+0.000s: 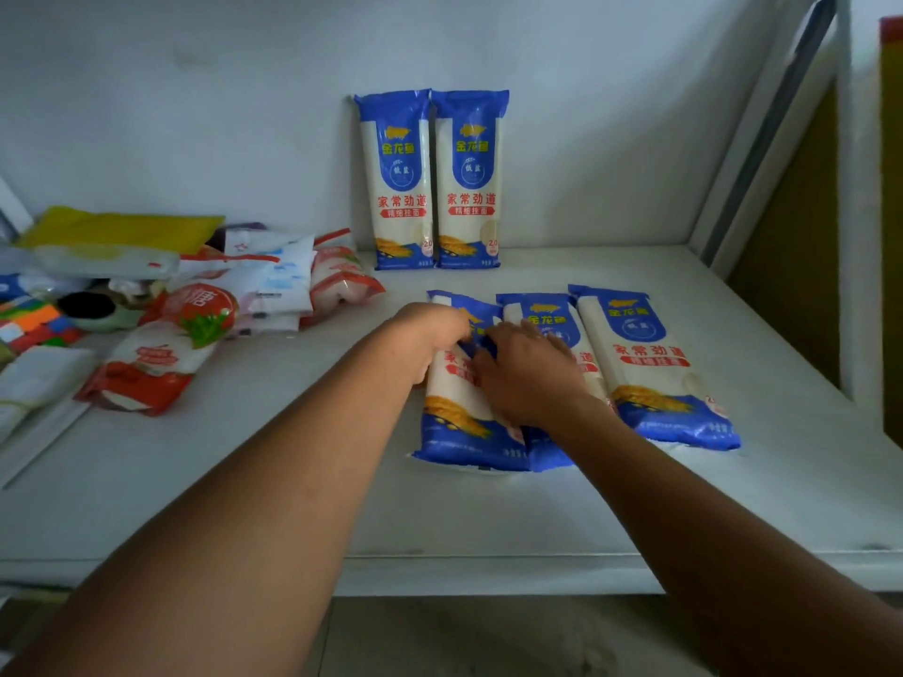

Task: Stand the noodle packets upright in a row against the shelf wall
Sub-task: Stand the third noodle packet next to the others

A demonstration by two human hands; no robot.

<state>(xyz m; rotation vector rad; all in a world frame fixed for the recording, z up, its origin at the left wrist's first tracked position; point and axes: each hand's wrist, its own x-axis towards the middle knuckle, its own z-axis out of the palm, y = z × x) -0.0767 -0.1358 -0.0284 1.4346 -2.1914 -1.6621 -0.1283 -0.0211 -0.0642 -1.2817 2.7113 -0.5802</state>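
Two blue-and-white noodle packets [398,180] [470,180] stand upright side by side against the back shelf wall [611,139]. Three more lie flat on the white shelf [293,481] in front of them: a left one [459,422], a middle one [547,315] and a right one [650,368]. My left hand [432,334] grips the left flat packet from its left side. My right hand [527,373] lies across that packet and the middle one, fingers curled onto the left packet. Both hands hide the packet's middle.
A jumbled heap of red-and-white sugar bags [166,354], a yellow packet [122,229] and other pouches [278,280] fills the shelf's left side. A white upright post [845,188] bounds the shelf on the right. The shelf's front edge [488,574] runs below my forearms.
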